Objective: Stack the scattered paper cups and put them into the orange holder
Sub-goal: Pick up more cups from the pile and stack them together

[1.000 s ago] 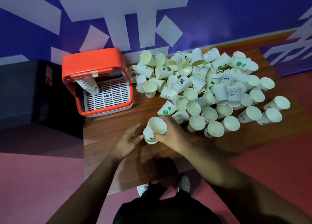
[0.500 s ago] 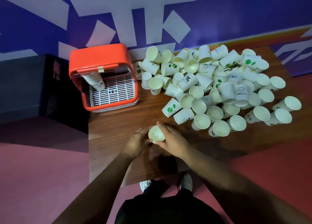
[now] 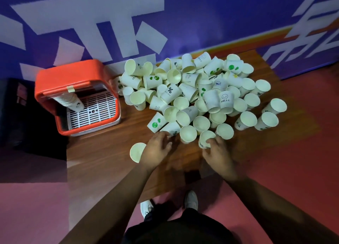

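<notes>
Both hands have split apart since half a second ago, when they were together on one cup in front of the pile. Now the right hand is forward with its fingers curled round a front-row cup at the near edge of the pile of paper cups, so that one's grasped. It's hemmed in though: a neighbour cup sits just beside it on the left and another cup is just beside it on the right.

Left hand reaches at a printed cup lying on its side. It's blurry, so I can't tell if it's gripping anything. A loose cup shows at that hand's outer edge, partly hidden by it.

Orange holder stands well off to the left on the wooden table, against the blue wall, with a nested stack leaning inside over a white grille. Black box sits past the holder, and white shoes show below the table edge.
</notes>
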